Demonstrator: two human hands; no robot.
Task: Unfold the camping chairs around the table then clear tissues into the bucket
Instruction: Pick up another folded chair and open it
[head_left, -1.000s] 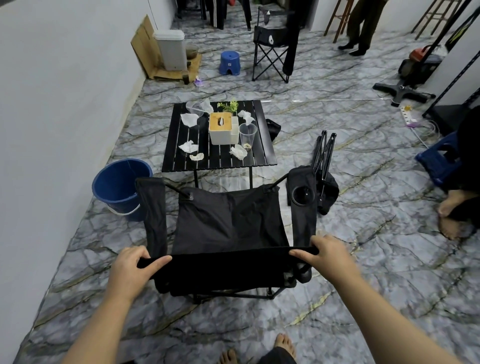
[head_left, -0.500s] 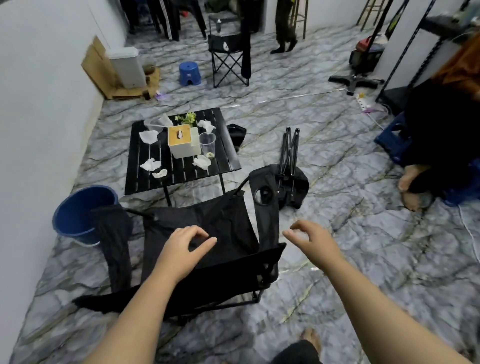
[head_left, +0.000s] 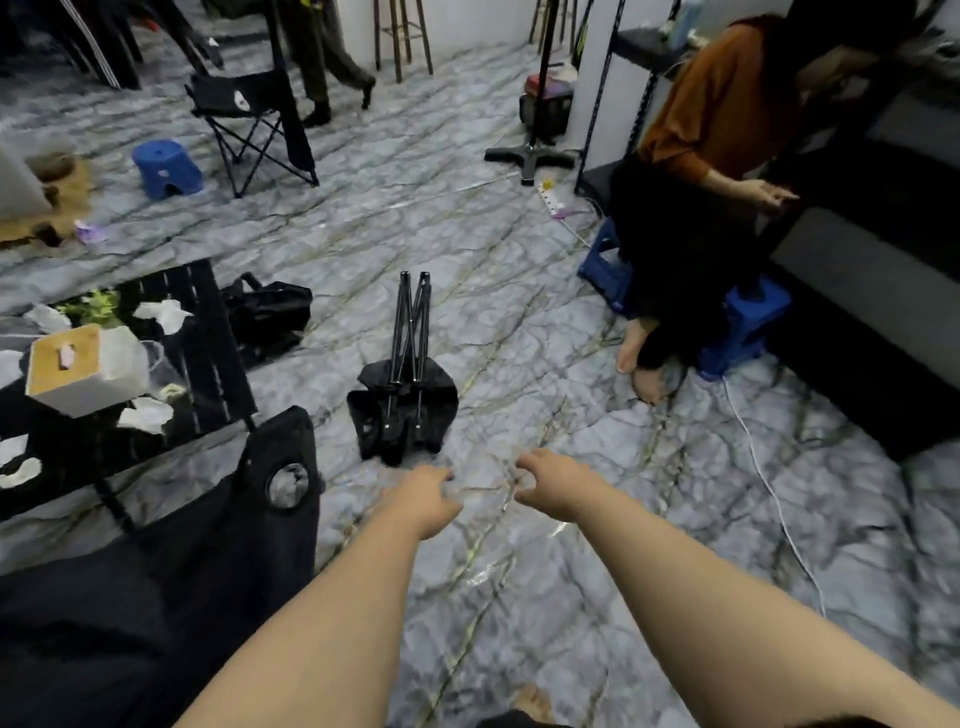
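A folded black camping chair (head_left: 405, 395) lies on the marble floor ahead of me, its legs pointing away. My left hand (head_left: 426, 499) and my right hand (head_left: 550, 483) reach out just short of it, both empty with fingers loosely curled and apart. An unfolded black camping chair (head_left: 208, 561) stands at my lower left, its cup-holder armrest beside the black slatted table (head_left: 208, 332). Crumpled white tissues (head_left: 145, 415) lie on the table around a white tissue box (head_left: 83, 369). Another unfolded chair (head_left: 249, 124) stands far back. The bucket is out of view.
A person in an orange top sits on a blue stool (head_left: 748, 322) at the right, feet on the floor. A white cable (head_left: 769, 488) runs across the floor there. A black bag (head_left: 270, 312) lies by the table. A small blue stool (head_left: 166, 166) and a stand base (head_left: 530, 156) sit farther back.
My hands let go of the unfolded chair's backrest and moved right toward the folded chair. My view swung right, so the bucket left the frame.
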